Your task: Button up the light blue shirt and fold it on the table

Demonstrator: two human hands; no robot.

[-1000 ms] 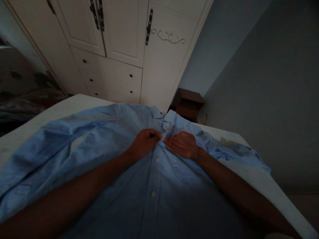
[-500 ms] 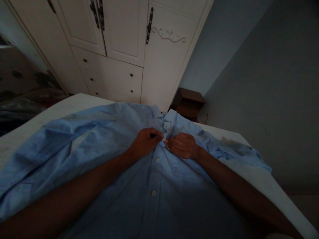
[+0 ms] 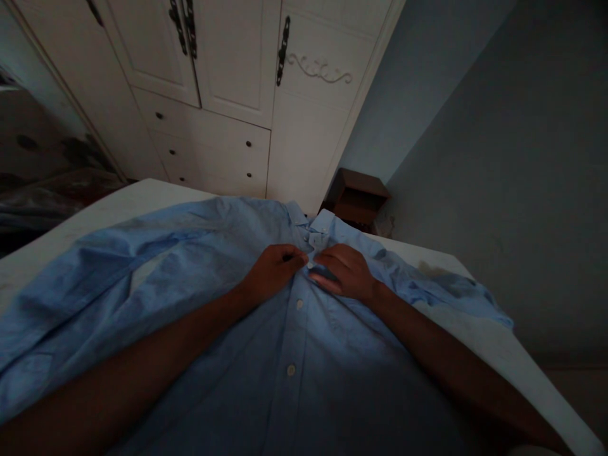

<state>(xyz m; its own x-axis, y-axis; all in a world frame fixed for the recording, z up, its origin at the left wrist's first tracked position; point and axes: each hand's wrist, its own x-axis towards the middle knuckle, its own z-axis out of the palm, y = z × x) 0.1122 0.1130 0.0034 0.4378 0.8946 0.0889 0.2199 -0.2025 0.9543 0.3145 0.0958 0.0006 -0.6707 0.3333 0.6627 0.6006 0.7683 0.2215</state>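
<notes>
A light-blue long-sleeved button-up shirt (image 3: 251, 342) lies spread front up on a white table, its collar (image 3: 323, 221) at the far side. My left hand (image 3: 273, 269) pinches the shirt's front edge below the collar, thumb and forefinger together. Beside those fingertips a small pale button (image 3: 310, 265) shows. My right hand (image 3: 346, 271) is just right of it, with thumb and fingers parted and shirt cloth visible between them. Lower on the front, a white button (image 3: 299, 304) and another button (image 3: 291, 370) sit in line on the placket.
The white tabletop (image 3: 479, 342) shows around the sleeves. Beyond its far edge stands a cream wardrobe (image 3: 228, 69) with dark handles and drawers. A small brown cabinet (image 3: 358, 193) is by the grey wall (image 3: 513, 164). Plastic-covered items (image 3: 52, 196) lie at far left.
My right hand has loosened from a closed pinch, its thumb and fingers now apart. The left hand keeps its pinch at nearly the same spot. The view has shifted slightly.
</notes>
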